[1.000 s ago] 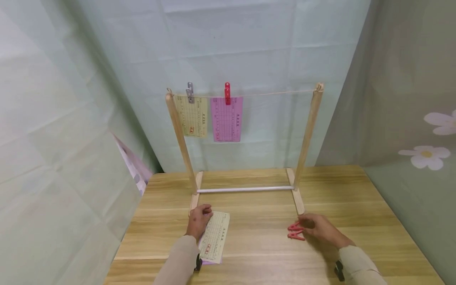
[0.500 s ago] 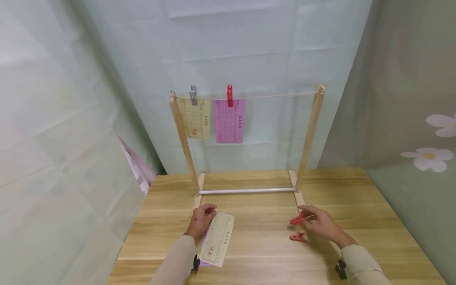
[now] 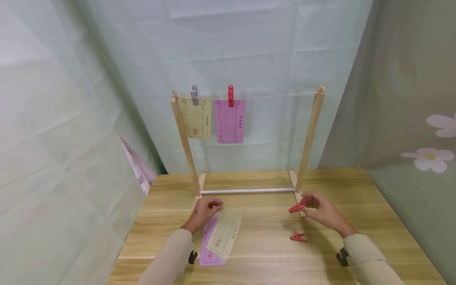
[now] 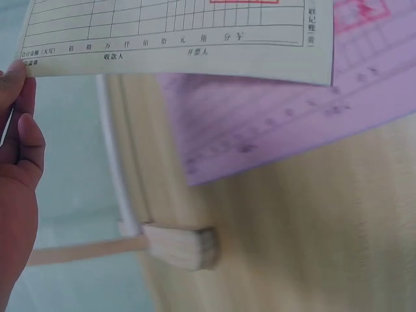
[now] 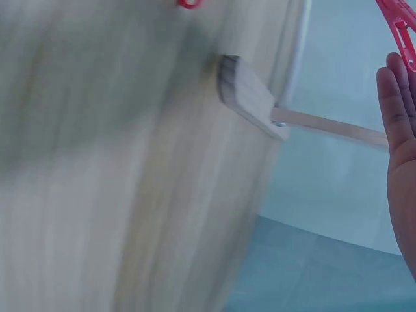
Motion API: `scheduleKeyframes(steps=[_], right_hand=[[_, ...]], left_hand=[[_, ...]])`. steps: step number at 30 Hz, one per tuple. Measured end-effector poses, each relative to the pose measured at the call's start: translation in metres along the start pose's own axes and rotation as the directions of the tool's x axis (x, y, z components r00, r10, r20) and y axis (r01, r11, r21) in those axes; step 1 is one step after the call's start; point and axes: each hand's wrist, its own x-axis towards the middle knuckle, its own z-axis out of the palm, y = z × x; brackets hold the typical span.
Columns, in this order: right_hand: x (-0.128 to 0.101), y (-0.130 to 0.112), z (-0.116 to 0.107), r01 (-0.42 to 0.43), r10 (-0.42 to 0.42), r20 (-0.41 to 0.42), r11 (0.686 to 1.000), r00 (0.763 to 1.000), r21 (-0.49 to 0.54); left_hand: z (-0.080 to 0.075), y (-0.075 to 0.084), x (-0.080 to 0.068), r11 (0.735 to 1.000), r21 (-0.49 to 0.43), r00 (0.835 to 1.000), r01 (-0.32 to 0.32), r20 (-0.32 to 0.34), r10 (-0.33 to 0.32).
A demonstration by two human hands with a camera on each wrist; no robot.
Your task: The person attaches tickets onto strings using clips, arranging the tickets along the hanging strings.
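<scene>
My left hand (image 3: 206,211) pinches a corner of a pale yellow receipt slip (image 3: 225,233), lifted at a slant over a purple receipt slip (image 3: 210,245) that lies on the table. In the left wrist view the yellow slip (image 4: 175,39) stretches away from the fingertips, with printed lines and part of a red box. My right hand (image 3: 322,211) holds a red clothespin (image 3: 296,208) between thumb and fingers, raised above the table near the rack's right foot. A second red clothespin (image 3: 298,237) lies on the table below that hand.
A wooden rack with a right post (image 3: 310,138), a left post (image 3: 186,146) and a white bottom bar (image 3: 247,190) stands behind the hands. From its string hang a yellow slip (image 3: 196,120) under a grey clip (image 3: 194,95) and a purple slip (image 3: 229,122) under a red clip (image 3: 230,96).
My left hand has drawn the yellow slip up and rightward, uncovering more of the purple one. My right hand has picked up one red clothespin from beside the other and raised it.
</scene>
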Motion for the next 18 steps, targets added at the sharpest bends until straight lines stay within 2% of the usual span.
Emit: scheduleKeyframes(steps=[9,18], right_hand=[[0.012,-0.016,-0.009,0.037,-0.037,0.000,0.999,0.999,-0.006],[0.028,-0.030,-0.021,0.157,-0.157,-0.014,0.988,0.988,0.005]], left_hand=[[-0.014,0.024,0.014,0.999,-0.019,0.999,-0.043,-0.026,0.043],[-0.025,0.040,0.025,0.999,-0.039,0.999,-0.008,-0.040,0.006]])
